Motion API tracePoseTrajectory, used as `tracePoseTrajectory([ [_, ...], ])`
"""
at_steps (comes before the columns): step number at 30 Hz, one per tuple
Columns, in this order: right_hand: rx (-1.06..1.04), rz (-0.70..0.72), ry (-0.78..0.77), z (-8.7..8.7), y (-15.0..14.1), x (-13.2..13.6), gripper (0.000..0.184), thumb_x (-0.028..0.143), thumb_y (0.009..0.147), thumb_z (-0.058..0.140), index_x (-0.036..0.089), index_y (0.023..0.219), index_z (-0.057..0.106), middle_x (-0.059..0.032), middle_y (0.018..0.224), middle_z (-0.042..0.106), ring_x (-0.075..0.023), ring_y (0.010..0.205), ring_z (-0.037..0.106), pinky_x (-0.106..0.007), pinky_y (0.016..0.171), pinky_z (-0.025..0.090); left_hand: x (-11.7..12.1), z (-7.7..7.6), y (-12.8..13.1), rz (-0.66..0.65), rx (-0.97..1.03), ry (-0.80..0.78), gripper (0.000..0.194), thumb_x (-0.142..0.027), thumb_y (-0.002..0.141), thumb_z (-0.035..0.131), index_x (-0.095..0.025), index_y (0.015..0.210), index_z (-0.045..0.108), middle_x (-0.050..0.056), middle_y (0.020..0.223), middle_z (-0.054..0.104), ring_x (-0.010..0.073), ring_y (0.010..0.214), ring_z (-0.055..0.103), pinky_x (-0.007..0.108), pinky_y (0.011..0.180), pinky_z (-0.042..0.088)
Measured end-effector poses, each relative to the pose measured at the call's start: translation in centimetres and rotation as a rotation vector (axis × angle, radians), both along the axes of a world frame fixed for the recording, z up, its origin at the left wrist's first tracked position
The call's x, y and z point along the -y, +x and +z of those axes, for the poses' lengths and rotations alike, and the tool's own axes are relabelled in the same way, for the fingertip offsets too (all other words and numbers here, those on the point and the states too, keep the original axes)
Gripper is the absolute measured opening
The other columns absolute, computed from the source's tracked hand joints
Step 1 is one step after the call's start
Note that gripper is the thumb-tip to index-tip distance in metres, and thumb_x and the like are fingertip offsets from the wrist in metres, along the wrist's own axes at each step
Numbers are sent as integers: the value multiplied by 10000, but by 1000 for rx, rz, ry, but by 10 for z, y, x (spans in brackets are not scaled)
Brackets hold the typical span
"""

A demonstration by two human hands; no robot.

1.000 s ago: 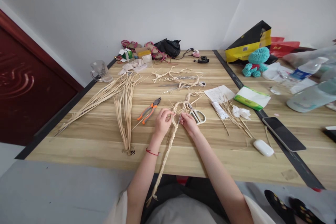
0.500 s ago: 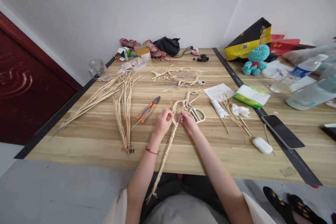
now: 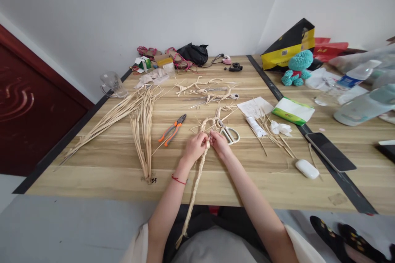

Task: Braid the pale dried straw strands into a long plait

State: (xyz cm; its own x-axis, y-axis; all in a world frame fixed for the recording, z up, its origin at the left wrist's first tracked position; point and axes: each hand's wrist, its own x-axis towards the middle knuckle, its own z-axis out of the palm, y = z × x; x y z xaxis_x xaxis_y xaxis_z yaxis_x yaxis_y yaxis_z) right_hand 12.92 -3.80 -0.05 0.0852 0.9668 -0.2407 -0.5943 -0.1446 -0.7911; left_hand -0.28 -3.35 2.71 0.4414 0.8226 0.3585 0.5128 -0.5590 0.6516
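A straw-wrapped stem [image 3: 198, 172] runs from between my hands down over the table's front edge, its frayed tip near my lap. My left hand [image 3: 196, 146] is closed in a pinch on a flat straw strip at the stem's upper part. Close beside it, my right hand [image 3: 219, 144] pinches near the same joint; a thin strand or wire seems to be at its fingertips, too small to name. Beyond the fingers, the wrapped piece curves away in an arch [image 3: 210, 120]. White-handled scissors [image 3: 231, 135] lie just past my right hand, their blades partly under the straw.
Orange-handled pliers [image 3: 173, 130] and a bundle of dry straw [image 3: 148, 131] lie to the left, near a glass mug [image 3: 113, 84]. Wrapped straw pieces [image 3: 200, 86] lie farther back. Rightward are a white tube [image 3: 256, 126], a phone [image 3: 331, 152], a white case [image 3: 307, 169] and a crocheted doll [image 3: 298, 68].
My left hand has moved slightly right and down, closer to my right hand. The strip that stood out from the stem is now drawn in at the fingers. The view has shifted a little.
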Motion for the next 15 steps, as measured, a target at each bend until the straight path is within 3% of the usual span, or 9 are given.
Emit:
tracePoseTrajectory([
  [15, -10, 9, 1, -2, 1, 0, 312, 412, 609, 735, 203, 571, 506, 35, 515, 498, -98, 477, 424, -263, 490, 336, -2, -1, -1, 18, -51, 11, 99, -102, 747, 508, -199, 761, 524, 15, 764, 571, 130, 690, 499, 234, 640, 363],
])
